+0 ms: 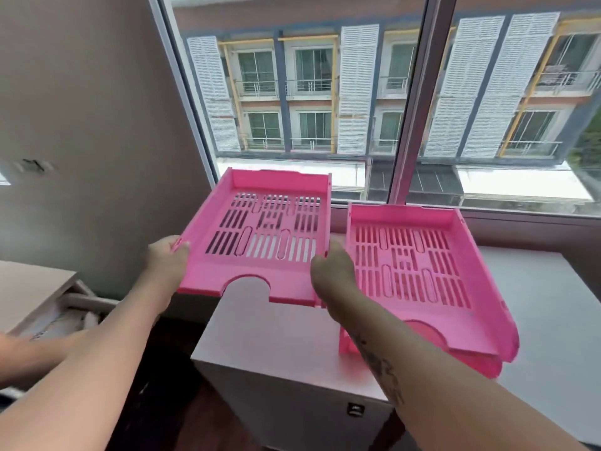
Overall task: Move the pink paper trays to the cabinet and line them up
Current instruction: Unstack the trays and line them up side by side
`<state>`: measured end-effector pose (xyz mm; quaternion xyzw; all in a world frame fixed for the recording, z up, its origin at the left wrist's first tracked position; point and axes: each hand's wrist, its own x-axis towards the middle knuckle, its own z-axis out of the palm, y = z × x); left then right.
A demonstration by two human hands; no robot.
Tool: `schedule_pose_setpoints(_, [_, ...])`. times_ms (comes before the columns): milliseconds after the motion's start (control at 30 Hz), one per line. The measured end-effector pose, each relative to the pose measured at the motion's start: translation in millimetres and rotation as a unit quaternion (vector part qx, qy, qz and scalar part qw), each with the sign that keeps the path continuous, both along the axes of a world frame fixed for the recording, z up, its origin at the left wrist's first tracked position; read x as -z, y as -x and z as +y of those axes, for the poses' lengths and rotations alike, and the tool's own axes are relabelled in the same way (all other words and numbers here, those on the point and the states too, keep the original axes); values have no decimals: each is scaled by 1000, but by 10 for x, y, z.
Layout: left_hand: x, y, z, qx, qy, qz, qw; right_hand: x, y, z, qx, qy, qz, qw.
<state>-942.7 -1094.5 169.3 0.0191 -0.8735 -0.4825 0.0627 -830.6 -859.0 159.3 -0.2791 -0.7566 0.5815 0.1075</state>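
Observation:
I hold one pink paper tray (260, 268) in the air above the left part of the white cabinet top (276, 336). My left hand (167, 260) grips its left side wall and my right hand (331, 271) grips its right side wall. The tray is tilted, its far end raised toward the window. A second pink tray (419, 314) rests on the cabinet top to the right, its notched front edge facing me. Under its front edge another pink layer shows, so it seems to sit on a further tray. My right forearm crosses its near left corner.
A large window with a grey frame (413, 102) and sill runs behind the cabinet. A beige wall (81, 109) stands at the left. A light desk with an open drawer (48, 307) sits at the lower left. Dark wooden floor shows between desk and cabinet.

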Motion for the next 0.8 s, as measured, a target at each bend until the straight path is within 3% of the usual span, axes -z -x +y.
schedule_pose_setpoints(133, [395, 42, -134, -2, -2, -22, 1000, 118, -9, -131, -24, -139, -18, 990])
schedule_pose_setpoints(300, [801, 57, -62, 29, -37, -71, 996, 99, -184, 89, -35, -309, -9, 950])
schedule_pose_setpoints(633, [1241, -159, 227, 59, -23, -112, 992, 300, -523, 787, 31, -330, -74, 940])
schedule_pose_setpoints(800, [1142, -212, 281, 71, 22, -123, 990, 296, -654, 1040, 51, -354, -95, 929])
